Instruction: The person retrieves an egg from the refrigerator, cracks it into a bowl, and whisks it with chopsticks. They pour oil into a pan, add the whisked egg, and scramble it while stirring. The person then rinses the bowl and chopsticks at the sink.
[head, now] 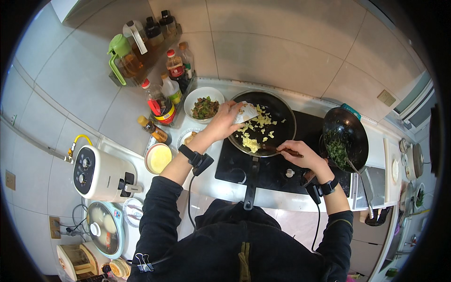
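My left hand (225, 120) grips a white patterned object (246, 112) over the left side of a black frying pan (285, 116). Whether it is a small bowl or a packet, I cannot tell. Yellow scrambled egg pieces (264, 120) lie scattered in the pan, with a denser clump near the front rim. In my right hand (299, 155) is the brown handle of a spatula (271, 148), whose head reaches that clump and is partly hidden. The pan's black handle (251, 187) points towards my body. Both wrists wear dark strapped devices.
Right of the pan, a wok (347, 130) holds chopped greens and a metal turner (363, 183). Left stand a bowl of cooked food (192, 98), a bowl of yellow liquid (158, 158), sauce bottles (153, 98) and an air fryer (105, 172). The cooktop (229, 169) lies beneath the pan.
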Demonstrator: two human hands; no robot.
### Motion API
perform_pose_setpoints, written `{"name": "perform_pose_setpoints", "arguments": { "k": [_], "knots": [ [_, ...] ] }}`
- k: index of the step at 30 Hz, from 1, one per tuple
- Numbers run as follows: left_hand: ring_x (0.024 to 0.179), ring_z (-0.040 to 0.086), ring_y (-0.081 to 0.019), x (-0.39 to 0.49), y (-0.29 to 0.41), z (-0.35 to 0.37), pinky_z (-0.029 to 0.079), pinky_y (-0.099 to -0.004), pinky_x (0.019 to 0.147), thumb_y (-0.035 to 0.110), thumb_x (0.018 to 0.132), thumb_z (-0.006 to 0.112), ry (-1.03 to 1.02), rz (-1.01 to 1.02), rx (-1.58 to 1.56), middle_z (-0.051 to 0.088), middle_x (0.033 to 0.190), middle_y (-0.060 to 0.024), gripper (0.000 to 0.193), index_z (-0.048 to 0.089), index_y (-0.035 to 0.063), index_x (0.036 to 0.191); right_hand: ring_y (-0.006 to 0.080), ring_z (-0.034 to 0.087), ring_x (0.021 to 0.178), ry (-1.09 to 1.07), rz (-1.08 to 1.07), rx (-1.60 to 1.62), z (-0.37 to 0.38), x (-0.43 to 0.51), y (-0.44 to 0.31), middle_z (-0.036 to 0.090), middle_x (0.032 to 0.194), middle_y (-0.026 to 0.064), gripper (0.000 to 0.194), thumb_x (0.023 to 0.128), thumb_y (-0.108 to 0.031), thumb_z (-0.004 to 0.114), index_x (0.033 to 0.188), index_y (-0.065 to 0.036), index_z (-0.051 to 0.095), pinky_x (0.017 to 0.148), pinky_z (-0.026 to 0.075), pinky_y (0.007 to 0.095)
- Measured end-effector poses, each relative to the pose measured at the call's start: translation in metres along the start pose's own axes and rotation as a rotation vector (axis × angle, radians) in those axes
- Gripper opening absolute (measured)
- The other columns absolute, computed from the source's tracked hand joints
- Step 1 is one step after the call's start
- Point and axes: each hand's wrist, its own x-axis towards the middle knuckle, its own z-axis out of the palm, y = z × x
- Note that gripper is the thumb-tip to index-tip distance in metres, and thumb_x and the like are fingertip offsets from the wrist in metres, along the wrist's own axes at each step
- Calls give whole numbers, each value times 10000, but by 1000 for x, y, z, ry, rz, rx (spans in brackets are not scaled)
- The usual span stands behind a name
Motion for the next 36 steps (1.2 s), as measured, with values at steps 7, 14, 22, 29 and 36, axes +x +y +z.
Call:
{"name": "perform_pose_setpoints", "arguments": {
  "k": [7, 14, 22, 29, 36],
  "knots": [
    [1204, 421, -393, 4, 1, 5, 368, -420, 1036, 193, 788, 719, -2, 4, -33, 413, 1299, -234, 692, 405, 23, 1380, 295, 631, 833, 235, -129, -206, -2, 40, 46, 632, 931, 151, 198, 871, -83, 601, 1056, -13, 601, 715, 501, 345],
    [1216, 412, -402, 4, 3, 4, 367, -429, 1035, 190, 788, 718, 8, -5, -21, 411, 1301, -235, 690, 403, 27, 1379, 240, 607, 719, 246, 22, -96, -12, 62, 74, 628, 867, 129, 180, 888, -93, 576, 1047, -16, 609, 661, 482, 325],
    [1225, 398, -400, -4, -4, 0, 352, -426, 1048, 195, 784, 719, 24, -12, -6, 400, 1326, -234, 717, 383, 40, 1398, 168, 618, 745, -129, 160, 141, -15, 15, -2, 648, 845, 99, 148, 873, -25, 592, 1014, 8, 620, 675, 492, 290],
    [1215, 414, -393, 2, 0, 4, 375, -427, 1030, 197, 783, 728, 2, -27, -37, 401, 1317, -243, 715, 394, 37, 1394, 298, 614, 782, 280, -17, -109, 4, 39, 54, 619, 905, 152, 181, 874, -52, 596, 1052, -17, 604, 680, 491, 354],
    [1211, 413, -400, 5, -3, 5, 374, -429, 1029, 185, 782, 723, 58, -50, -29, 409, 1302, -243, 708, 397, 28, 1391, 282, 614, 731, 216, -33, -55, 8, 58, 60, 610, 911, 156, 169, 878, -64, 585, 1038, -10, 601, 650, 492, 348]
  ]
}}
